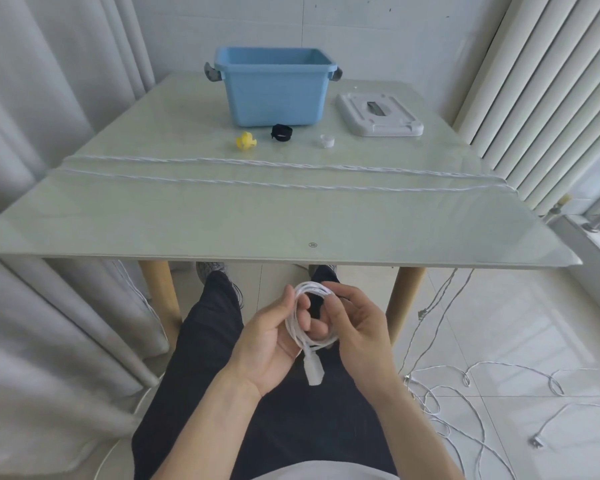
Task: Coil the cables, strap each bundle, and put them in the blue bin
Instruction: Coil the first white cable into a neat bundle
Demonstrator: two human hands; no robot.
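Observation:
Below the table's near edge, over my lap, my left hand (267, 344) holds a small coil of white cable (300, 327) wound around its fingers. A white plug (313, 370) dangles from the coil. My right hand (355, 327) pinches the coil's upper right side. Two more white cables (291, 174) lie stretched across the table from left to right. The blue bin (274, 88) stands open at the back centre. In front of it lie a yellow strap (246, 141), a black strap (281, 132) and a white strap (326, 140).
The bin's white lid (378, 114) lies at the back right of the glass table (222, 220). Loose white cable (482, 386) trails over the tiled floor at the right. Curtains (32, 133) hang at the left and vertical blinds (534, 81) at the right.

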